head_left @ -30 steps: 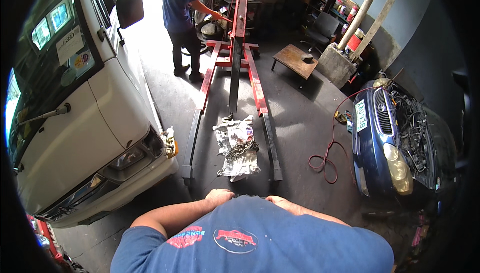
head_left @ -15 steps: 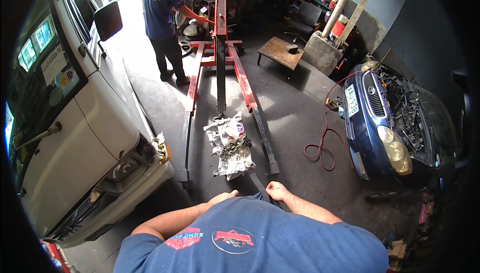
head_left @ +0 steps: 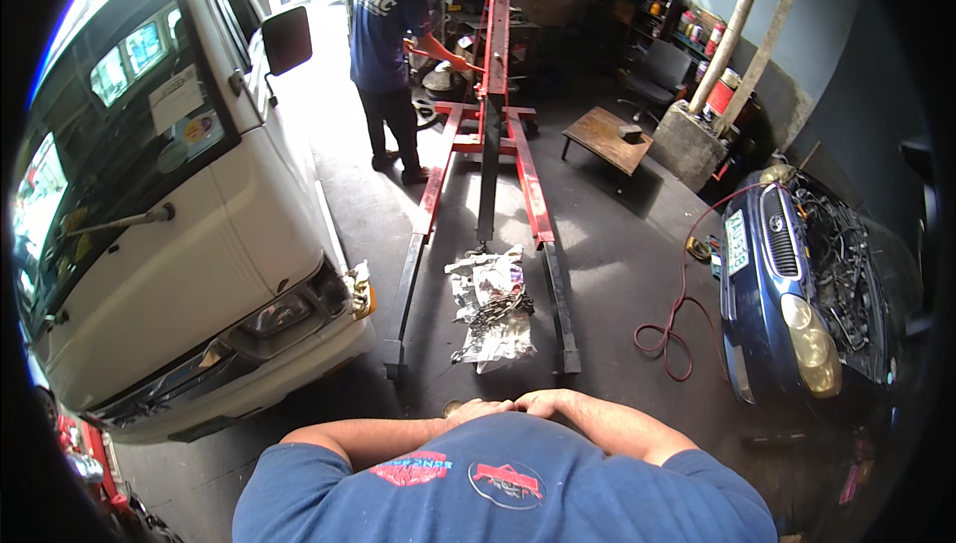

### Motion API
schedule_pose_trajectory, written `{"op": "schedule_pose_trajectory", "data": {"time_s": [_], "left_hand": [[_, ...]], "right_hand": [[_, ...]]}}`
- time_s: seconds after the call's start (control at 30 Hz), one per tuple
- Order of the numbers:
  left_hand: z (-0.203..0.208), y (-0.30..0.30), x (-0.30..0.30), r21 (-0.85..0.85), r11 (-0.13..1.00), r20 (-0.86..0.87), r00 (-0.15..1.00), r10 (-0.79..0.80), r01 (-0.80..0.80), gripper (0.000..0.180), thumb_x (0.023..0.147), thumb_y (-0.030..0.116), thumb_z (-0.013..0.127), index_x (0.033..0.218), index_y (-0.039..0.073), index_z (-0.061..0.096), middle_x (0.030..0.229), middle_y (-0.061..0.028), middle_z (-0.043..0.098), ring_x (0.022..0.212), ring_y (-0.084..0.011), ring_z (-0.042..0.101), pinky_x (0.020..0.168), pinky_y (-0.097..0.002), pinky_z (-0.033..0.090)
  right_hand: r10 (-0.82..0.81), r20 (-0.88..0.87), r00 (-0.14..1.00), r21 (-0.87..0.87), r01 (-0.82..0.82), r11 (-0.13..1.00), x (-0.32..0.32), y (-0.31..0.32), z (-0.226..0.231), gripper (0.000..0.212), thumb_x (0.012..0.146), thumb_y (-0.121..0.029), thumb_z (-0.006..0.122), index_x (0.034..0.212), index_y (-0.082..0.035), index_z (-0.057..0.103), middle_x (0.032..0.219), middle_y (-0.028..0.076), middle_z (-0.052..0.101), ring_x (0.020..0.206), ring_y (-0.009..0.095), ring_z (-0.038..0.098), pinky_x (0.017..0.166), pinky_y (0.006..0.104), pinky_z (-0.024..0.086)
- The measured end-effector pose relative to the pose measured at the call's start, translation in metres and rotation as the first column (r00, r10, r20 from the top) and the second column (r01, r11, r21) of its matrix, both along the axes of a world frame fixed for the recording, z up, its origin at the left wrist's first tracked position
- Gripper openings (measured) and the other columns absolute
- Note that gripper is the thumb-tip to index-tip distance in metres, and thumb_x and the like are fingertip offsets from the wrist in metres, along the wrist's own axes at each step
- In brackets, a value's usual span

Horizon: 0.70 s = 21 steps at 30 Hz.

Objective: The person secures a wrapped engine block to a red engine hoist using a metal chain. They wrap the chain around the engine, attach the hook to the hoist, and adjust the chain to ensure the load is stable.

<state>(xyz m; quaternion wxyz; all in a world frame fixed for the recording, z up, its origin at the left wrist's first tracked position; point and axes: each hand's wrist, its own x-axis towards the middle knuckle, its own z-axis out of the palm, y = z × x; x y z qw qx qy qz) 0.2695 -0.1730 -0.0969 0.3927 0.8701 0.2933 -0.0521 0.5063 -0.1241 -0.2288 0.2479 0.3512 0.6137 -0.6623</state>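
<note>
Both my hands are together at my waist, partly hidden behind my blue shirt (head_left: 498, 463). My left hand (head_left: 482, 409) is closed, with a small brownish thing (head_left: 453, 407) beside its fingers. Touching it, my right hand (head_left: 543, 403) is curled closed too. What either one grips is out of sight below. Beyond them on the floor lies a silvery metal casting (head_left: 506, 346) with a chain (head_left: 498, 312) across it. It sits between the dark legs of a red shop crane (head_left: 498, 45), under the lowered black boom (head_left: 488, 174).
Another person (head_left: 390, 45) in a blue shirt holds a red bar at the crane's post. On the left stands a white van (head_left: 199, 244); on the right, a blue car front (head_left: 772, 284) with its engine bay exposed. A red hose (head_left: 680, 319) coils nearby. Farther back is a low wooden table (head_left: 602, 139).
My hands have come together at my waist, and the dark strap that hung by my right hand no longer shows. The view has shifted left. The other person stays at the crane.
</note>
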Motion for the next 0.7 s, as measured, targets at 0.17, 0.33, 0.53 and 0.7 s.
{"op": "schedule_pose_trajectory", "data": {"time_s": [0.17,0.33,0.53,0.7], "left_hand": [[0.015,-0.024,0.011,0.078,0.995,-0.034,0.998,0.059,-0.056,0.043,0.093,0.035,0.053,0.129,0.01,0.048,0.126,-0.0096,0.057,0.119,-0.0252,0.058,0.092,-0.0481,0.045],[0.001,-0.06,0.046,0.074,0.992,-0.04,0.993,0.107,-0.104,0.044,0.094,0.038,0.053,0.129,0.01,0.048,0.123,-0.0103,0.06,0.117,-0.0297,0.059,0.091,-0.048,0.046],[-0.075,-0.092,0.096,-0.388,0.916,-0.071,0.994,0.084,-0.105,0.045,0.092,0.037,0.062,0.126,0.008,0.057,0.118,-0.0187,0.065,0.112,-0.0324,0.062,0.092,-0.0435,0.049],[-0.103,-0.169,0.09,-0.481,0.831,-0.039,0.954,0.298,-0.279,0.05,0.092,0.036,0.062,0.13,0.004,0.055,0.12,-0.0172,0.064,0.113,-0.0278,0.061,0.095,-0.0406,0.047]], "right_hand": [[0.162,-0.027,0.986,0.116,-0.158,0.981,0.001,-0.002,-0.006,0.052,0.083,-0.029,0.076,0.126,-0.005,0.06,0.119,0.007,0.067,0.109,0.017,0.06,0.096,0.0341,0.047],[-0.01,0.112,0.994,0.73,-0.076,0.679,0.021,-0.036,0.072,0.04,0.077,-0.037,0.071,0.102,-0.007,0.066,0.1,0.02,0.07,0.102,0.037,0.066,0.085,0.0461,0.054],[-0.118,0.244,0.963,0.724,-0.1,0.683,0.056,-0.078,0.042,0.054,0.07,-0.045,0.077,0.102,-0.002,0.068,0.099,0.021,0.07,0.096,0.035,0.068,0.084,0.0444,0.055],[-0.131,-0.25,0.959,0.528,0.249,0.812,0.113,-0.165,0.051,0.063,0.077,-0.047,0.08,0.116,0.0,0.067,0.115,0.017,0.068,0.112,0.028,0.063,0.094,0.0357,0.051]]}}
